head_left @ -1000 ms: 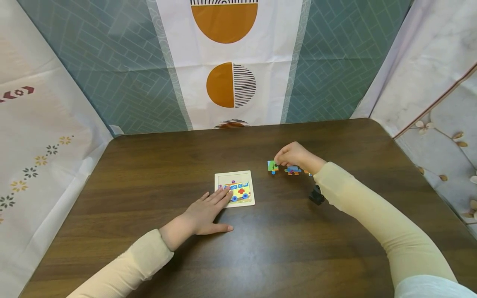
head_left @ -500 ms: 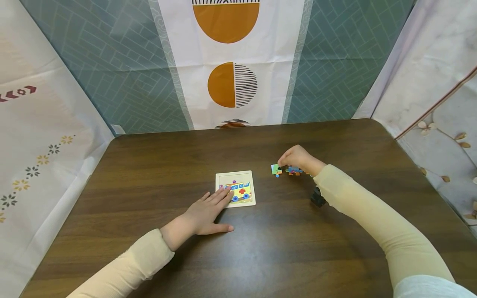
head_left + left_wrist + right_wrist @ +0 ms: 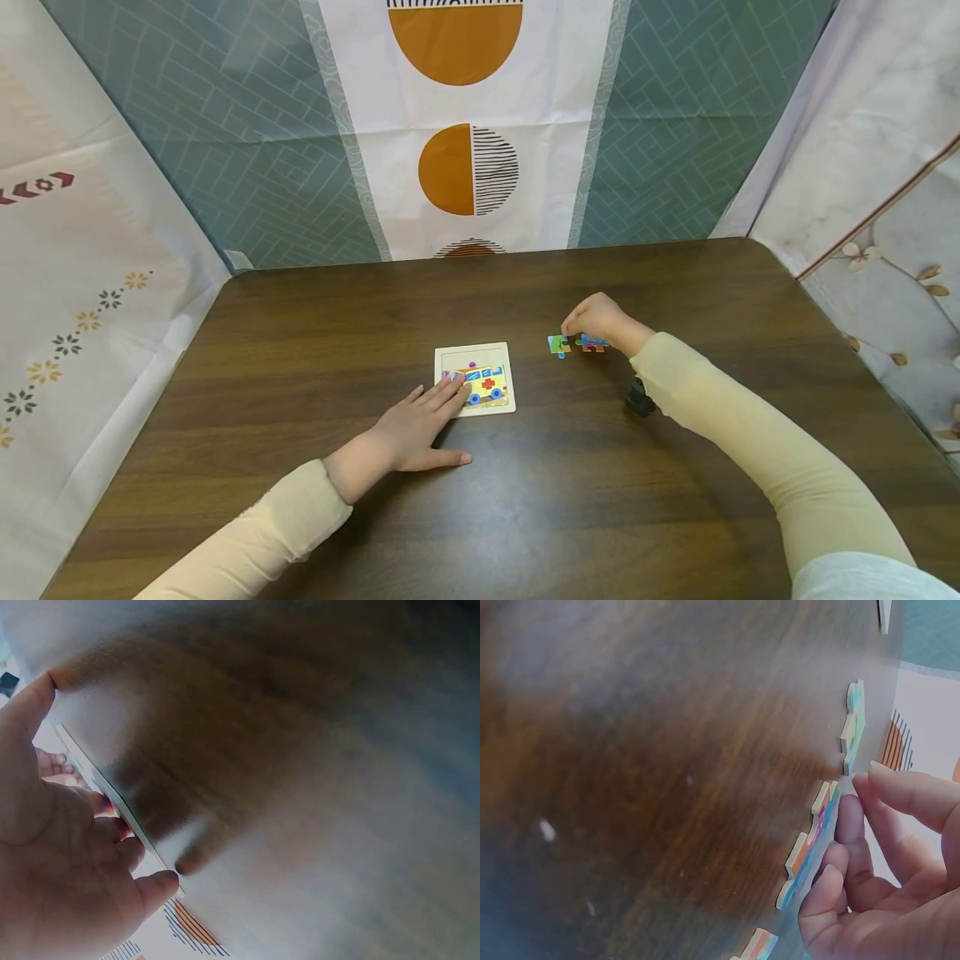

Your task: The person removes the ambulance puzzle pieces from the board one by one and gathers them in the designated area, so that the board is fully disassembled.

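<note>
My left hand (image 3: 420, 425) lies flat with spread fingers over the lower left of a square jigsaw board (image 3: 472, 352). The board carries a yellow ambulance picture, partly hidden by the fingers. To its right, my right hand (image 3: 596, 319) reaches down to a green puzzle piece (image 3: 557, 342), pinching at its right corner with thumb and index finger. In the right wrist view, the fingertips meet right at the end of that piece (image 3: 855, 727). A blue puzzle piece (image 3: 593, 342) lies just below the curled fingers of the right hand.
Another puzzle piece (image 3: 757, 946) lies at the bottom of the right wrist view, hidden by the arm in the head view. A small black device (image 3: 640, 397) sits under the right cuff. The brown table (image 3: 337, 317) ends at hanging patterned cloths.
My right hand and the green piece have shifted slightly right and towards me, bringing that piece closer to the blue one. The left hand stays on the board.
</note>
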A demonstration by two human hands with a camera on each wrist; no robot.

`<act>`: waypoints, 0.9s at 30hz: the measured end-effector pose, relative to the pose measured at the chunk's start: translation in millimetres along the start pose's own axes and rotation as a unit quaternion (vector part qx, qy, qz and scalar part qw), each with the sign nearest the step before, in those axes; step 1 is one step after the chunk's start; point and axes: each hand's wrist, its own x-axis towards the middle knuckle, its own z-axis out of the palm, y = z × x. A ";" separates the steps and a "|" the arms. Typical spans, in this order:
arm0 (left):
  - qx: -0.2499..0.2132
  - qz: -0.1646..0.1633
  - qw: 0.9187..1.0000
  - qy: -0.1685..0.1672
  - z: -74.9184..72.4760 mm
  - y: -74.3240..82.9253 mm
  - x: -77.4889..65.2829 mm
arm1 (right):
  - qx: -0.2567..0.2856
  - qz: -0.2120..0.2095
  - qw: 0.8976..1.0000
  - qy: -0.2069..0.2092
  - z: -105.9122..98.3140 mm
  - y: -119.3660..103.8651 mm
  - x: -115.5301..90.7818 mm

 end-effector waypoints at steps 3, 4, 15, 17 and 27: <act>0.002 0.000 1.000 -0.001 -0.5 0.2 0.4 | -0.001 -0.003 1.000 0.001 -0.4 -0.7 -1.4; 0.002 -0.001 1.000 -0.002 -0.7 0.3 0.5 | 0.000 -0.006 1.000 0.002 -0.6 -1.2 -1.9; 0.007 0.002 1.000 0.006 -2.2 2.2 -0.5 | 0.008 -0.028 0.999 0.015 -6.1 -11.9 -8.0; 0.005 0.002 1.000 0.011 -2.4 3.0 -1.3 | 0.008 -0.034 0.999 0.012 -4.9 -14.8 -9.3; -0.013 0.001 1.000 0.016 -1.2 4.1 -3.4 | 0.014 -0.056 0.998 -0.004 12.5 -33.9 -20.0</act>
